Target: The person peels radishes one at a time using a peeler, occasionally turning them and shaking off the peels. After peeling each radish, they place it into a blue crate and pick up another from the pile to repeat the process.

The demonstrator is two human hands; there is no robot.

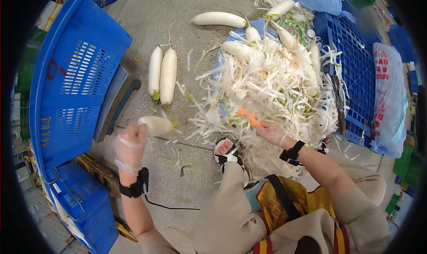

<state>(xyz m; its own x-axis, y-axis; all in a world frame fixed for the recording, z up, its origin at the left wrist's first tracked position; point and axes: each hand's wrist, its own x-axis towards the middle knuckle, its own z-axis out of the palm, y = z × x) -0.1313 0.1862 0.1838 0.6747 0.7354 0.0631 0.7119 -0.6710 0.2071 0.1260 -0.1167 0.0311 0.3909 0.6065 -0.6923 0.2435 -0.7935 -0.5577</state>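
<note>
My left hand, in a thin clear glove, is closed around one end of a white daikon radish. Its leafy green end points right, over the floor. In my gloved right hand is an orange peeler, its head turned up and to the left. That peeler is just above a large heap of white peel strips. Two daikons lie side by side on the floor beyond my left hand. Another long daikon lies farther off, and several more rest in and behind the peelings.
A tall blue perforated basket stands at the left, with a blue crate below it. On the right are a blue pallet and a clear bag with red print. A knife lies along the heap's right edge.
</note>
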